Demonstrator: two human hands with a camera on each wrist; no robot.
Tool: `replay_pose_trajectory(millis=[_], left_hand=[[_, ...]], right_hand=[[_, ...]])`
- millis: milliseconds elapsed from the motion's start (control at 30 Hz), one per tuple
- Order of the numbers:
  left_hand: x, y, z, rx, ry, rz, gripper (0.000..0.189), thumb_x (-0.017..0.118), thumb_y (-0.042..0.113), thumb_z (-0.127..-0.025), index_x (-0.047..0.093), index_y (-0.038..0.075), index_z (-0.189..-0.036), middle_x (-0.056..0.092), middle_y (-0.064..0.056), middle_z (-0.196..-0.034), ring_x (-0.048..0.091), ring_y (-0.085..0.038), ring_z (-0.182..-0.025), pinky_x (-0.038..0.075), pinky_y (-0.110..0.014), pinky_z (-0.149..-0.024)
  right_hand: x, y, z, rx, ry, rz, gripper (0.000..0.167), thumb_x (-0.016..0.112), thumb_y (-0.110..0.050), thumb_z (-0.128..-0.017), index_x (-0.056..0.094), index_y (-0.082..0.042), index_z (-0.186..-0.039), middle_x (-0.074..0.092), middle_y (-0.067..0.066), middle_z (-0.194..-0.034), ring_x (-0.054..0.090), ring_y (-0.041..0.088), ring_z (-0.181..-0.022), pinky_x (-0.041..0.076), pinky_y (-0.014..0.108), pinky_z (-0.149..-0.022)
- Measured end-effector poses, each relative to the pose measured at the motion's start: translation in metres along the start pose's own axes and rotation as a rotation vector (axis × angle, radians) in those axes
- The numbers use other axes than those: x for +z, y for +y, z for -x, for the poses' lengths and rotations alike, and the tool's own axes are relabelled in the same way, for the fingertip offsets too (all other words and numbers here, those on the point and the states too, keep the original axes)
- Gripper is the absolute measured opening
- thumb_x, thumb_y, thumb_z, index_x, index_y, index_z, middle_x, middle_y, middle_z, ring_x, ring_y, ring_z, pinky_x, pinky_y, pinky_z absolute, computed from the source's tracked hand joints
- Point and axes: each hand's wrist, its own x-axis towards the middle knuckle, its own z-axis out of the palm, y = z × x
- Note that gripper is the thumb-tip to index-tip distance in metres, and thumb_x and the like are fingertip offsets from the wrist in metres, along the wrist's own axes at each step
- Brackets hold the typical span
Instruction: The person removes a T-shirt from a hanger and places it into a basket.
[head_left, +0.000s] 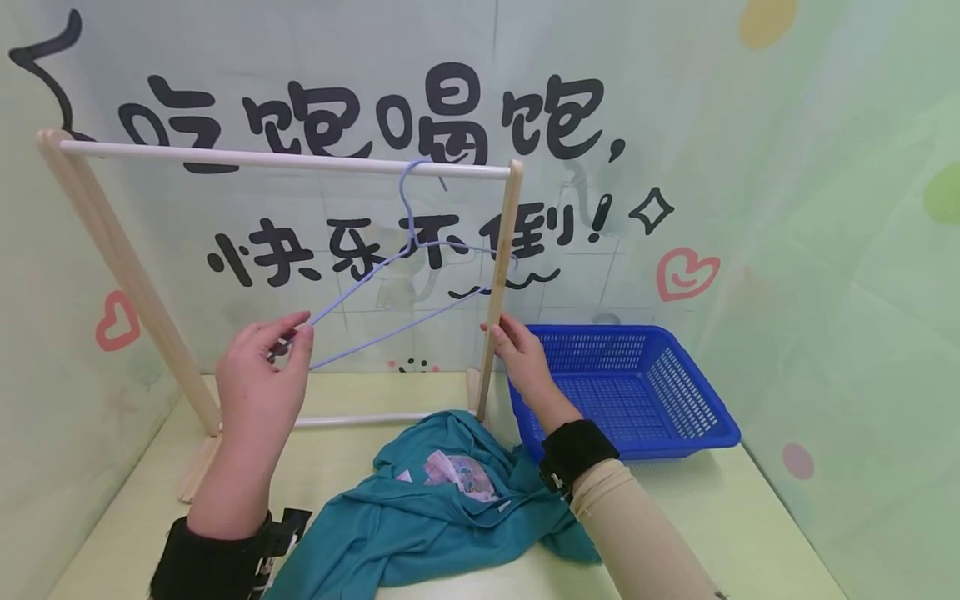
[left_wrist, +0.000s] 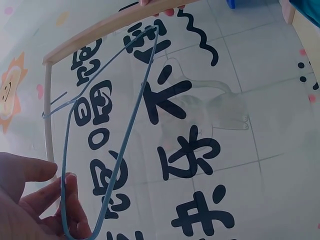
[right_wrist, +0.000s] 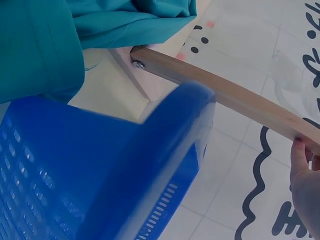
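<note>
A thin blue wire hanger (head_left: pixel 360 286) hooks over the white top bar (head_left: pixel 285 160) of a small wooden rack, towards its right end. My left hand (head_left: pixel 262 379) holds the hanger's left corner between thumb and fingers; in the left wrist view the wire (left_wrist: pixel 129 130) crosses in front of the fingertips (left_wrist: pixel 75 200). My right hand (head_left: pixel 525 362) grips the rack's right wooden post (head_left: pixel 501 275), with the thumb on its near side. Below the rack lies a crumpled teal garment (head_left: pixel 420 533) with a pinkish printed patch (head_left: pixel 468 477).
A blue perforated plastic basket (head_left: pixel 622 408) stands right of the rack, close to my right forearm. The rack's left post (head_left: pixel 142 283) slants down to a wooden foot on the pale tabletop (head_left: pixel 750 517). A printed curtain (head_left: pixel 750 167) hangs behind and at the sides.
</note>
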Motion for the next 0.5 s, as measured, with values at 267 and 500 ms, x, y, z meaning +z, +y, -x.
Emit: replay_pose_trajectory(millis=[267,500], left_hand=[[-0.003,-0.006,0.005,-0.007,0.060,0.048,0.039,0.060,0.019,-0.092,0.059,0.014,-0.130,0.060,-0.010,-0.129,0.047,-0.034,-0.123,0.034,-0.050,-0.101],[-0.010,-0.008,0.018,0.047,0.181,0.184,0.042,0.061,0.011,-0.090,0.058,0.019,-0.131,0.059,0.001,-0.130,0.048,-0.014,-0.121,0.035,-0.034,-0.103]], right_hand=[[-0.003,-0.005,0.011,0.091,-0.037,0.047,0.053,0.055,-0.030,-0.096,0.038,-0.017,-0.144,0.046,0.008,-0.144,0.043,0.028,-0.132,0.041,0.048,-0.103],[-0.007,-0.016,0.042,0.110,-0.065,0.044,0.062,0.061,-0.034,-0.092,0.033,-0.020,-0.145,0.036,0.002,-0.149,0.036,0.029,-0.137,0.036,0.053,-0.106]])
